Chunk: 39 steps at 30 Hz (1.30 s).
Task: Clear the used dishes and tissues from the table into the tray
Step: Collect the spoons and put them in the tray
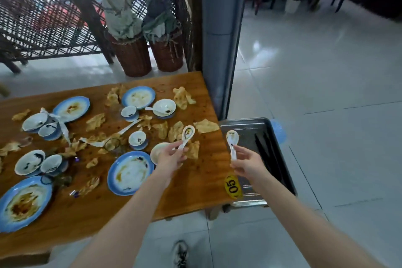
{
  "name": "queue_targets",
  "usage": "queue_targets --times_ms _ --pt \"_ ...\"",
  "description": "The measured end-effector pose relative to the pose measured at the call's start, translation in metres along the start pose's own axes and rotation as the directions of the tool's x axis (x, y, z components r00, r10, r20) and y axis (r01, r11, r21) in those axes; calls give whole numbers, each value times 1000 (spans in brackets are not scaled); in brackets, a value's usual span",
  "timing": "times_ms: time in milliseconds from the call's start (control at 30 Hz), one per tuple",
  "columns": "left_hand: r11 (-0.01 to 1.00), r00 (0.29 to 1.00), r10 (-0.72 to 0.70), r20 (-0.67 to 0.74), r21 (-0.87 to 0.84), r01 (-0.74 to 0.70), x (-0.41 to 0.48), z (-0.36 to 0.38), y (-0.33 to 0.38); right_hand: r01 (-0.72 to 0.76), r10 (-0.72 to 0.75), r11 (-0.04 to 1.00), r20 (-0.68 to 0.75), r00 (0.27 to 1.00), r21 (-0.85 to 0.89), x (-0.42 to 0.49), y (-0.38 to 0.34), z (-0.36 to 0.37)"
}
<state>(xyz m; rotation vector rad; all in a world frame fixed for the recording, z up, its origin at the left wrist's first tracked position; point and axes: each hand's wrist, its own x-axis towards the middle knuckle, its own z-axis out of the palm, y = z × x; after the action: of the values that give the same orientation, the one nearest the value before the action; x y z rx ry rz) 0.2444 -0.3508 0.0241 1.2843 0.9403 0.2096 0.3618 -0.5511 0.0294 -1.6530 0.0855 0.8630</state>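
1. Right now my left hand [171, 156] is over the right end of the wooden table [195, 183]. Its thumb and fingers pinch the handle of a white soup spoon, the left-hand spoon [188, 134], whose bowl points up and away and has a dark smear inside.
2. My right hand [248, 164] pinches the handle of the right-hand spoon [232, 139] the same way, fingers curled round it. That spoon's bowl hangs above the left edge of the metal tray [244, 122], without touching it.
3. That tray sits just beside the table's right end, and dark chopsticks [266, 152] lie inside it.
4. Used dishes are spread across the table: a blue-rimmed plate [130, 173] near my left wrist, a small white bowl [164, 106] holding another spoon further back, and more plates and bowls to the left (all smeared with sauce).
5. Crumpled tissues [205, 126] lie scattered between the dishes, several close to the left-hand spoon.
6. A yellow number tag [232, 185] reading 05 is on the table corner, against the tray.
7. Two woven baskets [133, 55] stand on the floor beyond the table.
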Motion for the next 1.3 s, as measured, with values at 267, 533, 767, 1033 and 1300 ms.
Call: queue_targets --times_ms 267,533,767,1033,1300 --pt "994 990 -36 135 110 21 19 101 16 -15 30 993 -121 992 119 31 2 -74" --pt "984 966 -110 235 162 73 78 177 21 -60 104 982 -246 964 178 83 2 -134" --pt "963 957 -190 221 230 138 123 224 5 -158 231 956 -298 926 248 129 27 -171" --pt "934 947 -305 103 226 277 179 286 -26 -249 280 958 -276 919 142 220 38 -218" --pt "889 906 -416 79 244 387 242 343 -68 -321 313 947 -226 923 0 324 57 -243"
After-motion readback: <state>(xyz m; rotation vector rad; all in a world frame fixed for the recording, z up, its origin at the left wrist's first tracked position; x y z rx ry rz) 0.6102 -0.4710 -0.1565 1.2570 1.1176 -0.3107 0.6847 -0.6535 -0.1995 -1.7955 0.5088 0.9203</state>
